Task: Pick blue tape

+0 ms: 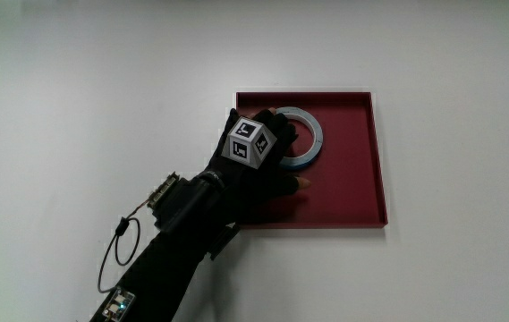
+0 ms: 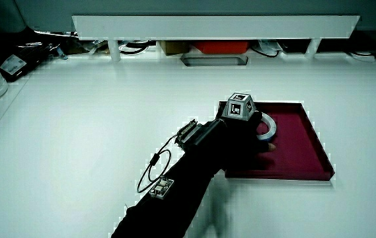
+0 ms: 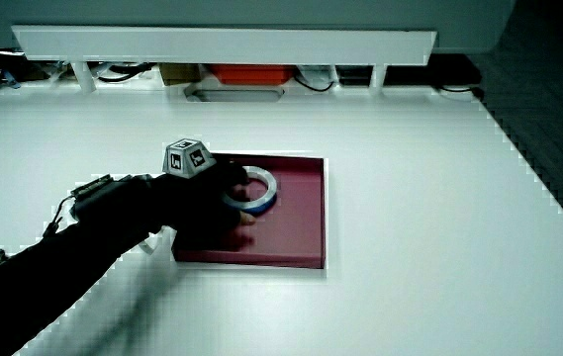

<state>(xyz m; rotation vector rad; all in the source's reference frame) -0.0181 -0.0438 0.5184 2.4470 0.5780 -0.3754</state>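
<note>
Main view shows your hand [image 1: 263, 152] curled onto the tape [image 1: 306, 139] in the tray [image 1: 361, 179], seemingly gripping it, but lifting is not yet done.

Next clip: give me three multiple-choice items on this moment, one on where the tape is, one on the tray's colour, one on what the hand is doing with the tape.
1. The blue tape lies:
A. in the tray
B. on the bare table beside the tray
C. on the partition

2. The tray is:
A. green
B. dark red
C. yellow

3. The hand is:
A. away from the tray, at the table's edge
B. over the tray, lying on part of the tape
C. holding the tape high above the table

Answers:
1 A, the roll sits inside the tray's rim in every view.
2 B, all views show it dark red.
3 B, the glove covers one side of the roll.
</note>
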